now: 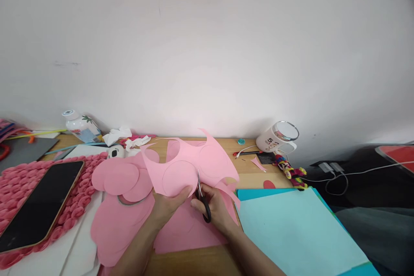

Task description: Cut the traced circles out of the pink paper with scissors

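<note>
My left hand [168, 205] pinches the lower edge of a pink paper sheet [207, 164], which has drawn circles and curved cut-outs along its edges. In my right hand [213, 207] is a pair of scissors [206, 209] with black handles. Their blades point away from me and lie at the sheet, beside a drawn circle. Whether the blades are apart is too small to tell. Left of my hands lie several overlapping pink paper circles [121, 177]. More pink paper [184, 235] rests on the table under my hands.
A phone [42, 205] lies on a pink ruffled piece [69, 211] at the left. Behind stand a white bottle [82, 127] and crumpled tissues [118, 135]. At the right are a white mug [274, 138], a small colourful doll [291, 172] and light blue paper sheets [294, 228]. A wall closes the back.
</note>
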